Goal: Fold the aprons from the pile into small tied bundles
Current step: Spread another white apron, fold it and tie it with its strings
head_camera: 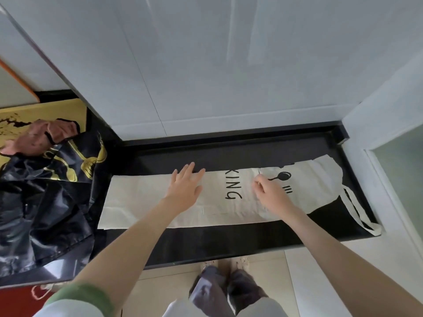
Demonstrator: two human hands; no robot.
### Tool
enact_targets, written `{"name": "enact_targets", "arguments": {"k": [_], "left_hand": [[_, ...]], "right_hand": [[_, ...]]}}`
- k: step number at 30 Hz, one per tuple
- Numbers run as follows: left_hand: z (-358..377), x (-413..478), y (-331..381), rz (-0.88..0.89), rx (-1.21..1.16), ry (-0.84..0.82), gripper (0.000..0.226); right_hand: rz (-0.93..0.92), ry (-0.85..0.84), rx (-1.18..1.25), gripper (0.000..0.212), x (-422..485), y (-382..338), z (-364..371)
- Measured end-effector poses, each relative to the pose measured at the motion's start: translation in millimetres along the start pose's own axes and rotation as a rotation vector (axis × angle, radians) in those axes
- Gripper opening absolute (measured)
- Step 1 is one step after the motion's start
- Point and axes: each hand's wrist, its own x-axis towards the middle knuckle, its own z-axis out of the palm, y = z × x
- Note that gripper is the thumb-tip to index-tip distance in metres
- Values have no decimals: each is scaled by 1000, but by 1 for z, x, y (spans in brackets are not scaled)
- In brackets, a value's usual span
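Observation:
A cream apron with black printed letters lies folded into a long strip across the black counter. Its straps trail off the right end toward the counter's edge. My left hand rests flat on the strip's middle with straight, spread fingers. To the right of the lettering, my right hand sits on the cloth with fingers curled, pinching a fold of the fabric. A pile of aprons lies at the left: a shiny black one with gold print, and a pink one on top at the back.
White wall panels rise behind the counter and a white wall closes its right end. A yellow board lies behind the pile. My legs and feet stand on the pale tiled floor below the counter's front edge.

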Motion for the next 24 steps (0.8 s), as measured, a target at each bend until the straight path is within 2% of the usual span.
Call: {"name": "enact_targets", "arguments": {"k": [2, 5, 7, 11, 15, 17, 19, 21, 24], "left_hand": [[6, 10, 3, 26, -2, 7, 50], [13, 28, 7, 27, 20, 33, 48], [14, 38, 12, 2, 31, 56, 46], [10, 59, 26, -86, -1, 29, 37], [5, 70, 33, -61, -6, -129, 37], [5, 69, 29, -13, -143, -192, 33], [6, 65, 22, -24, -254, -205, 28], [7, 62, 14, -45, -227, -175, 29], [10, 58, 1, -70, -154, -123, 27]], "right_hand": [[30, 120, 15, 15, 9, 4, -8], [60, 311, 95, 26, 22, 17, -19], [82, 378, 32, 35, 30, 30, -27], [111, 224, -266, 51, 42, 55, -44], [66, 89, -254, 59, 47, 74, -53], [69, 25, -292, 50, 53, 83, -54], [118, -6, -286, 31, 63, 90, -55], [174, -67, -279, 17, 69, 92, -55], [150, -104, -261, 17, 74, 95, -54]]}}
